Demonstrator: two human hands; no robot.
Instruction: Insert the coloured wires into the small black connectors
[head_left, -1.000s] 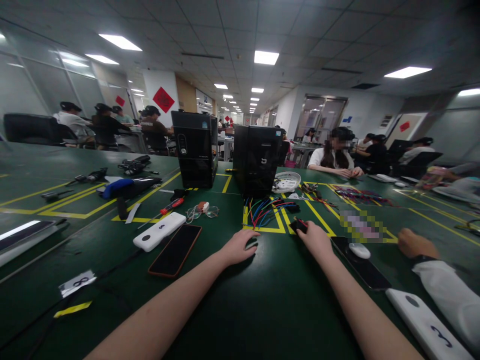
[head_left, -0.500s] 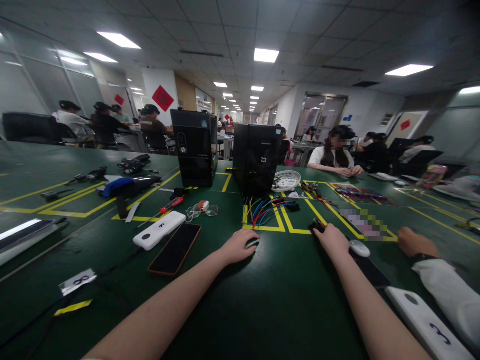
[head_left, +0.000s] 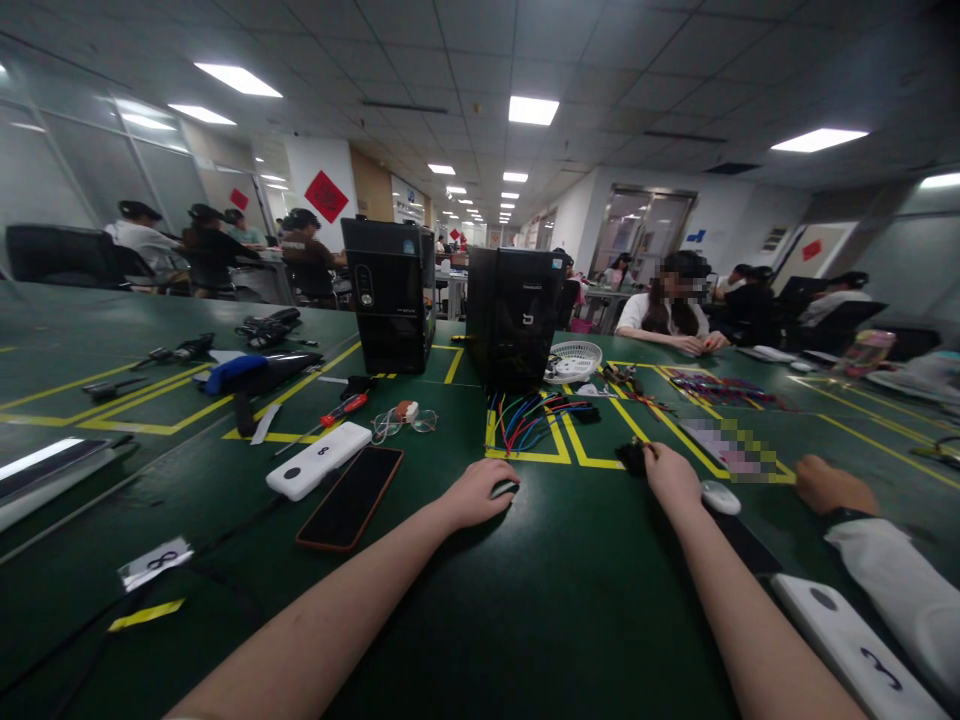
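Note:
My left hand (head_left: 478,493) rests on the green table with its fingers curled round a small pale grey-green piece (head_left: 505,488), whose kind I cannot make out. Further right, my right hand (head_left: 673,482) is closed in a pinch at the edge of a small dark black part (head_left: 632,457), which lies by the yellow tape. Between and beyond both hands lies a bundle of red, blue and green wires (head_left: 517,420) with black ends. Behind it stands a black computer case (head_left: 517,310).
A second black computer case (head_left: 386,300) stands further left. Glasses (head_left: 409,421), a red screwdriver (head_left: 341,410), a white power bank (head_left: 319,460) and a phone (head_left: 351,498) lie at left. A co-worker's hand (head_left: 834,485) is at right, near a white mouse (head_left: 720,497).
My right hand has drawn back slightly to the right, and more of the black part shows beyond its fingertips. My left hand stays almost in place.

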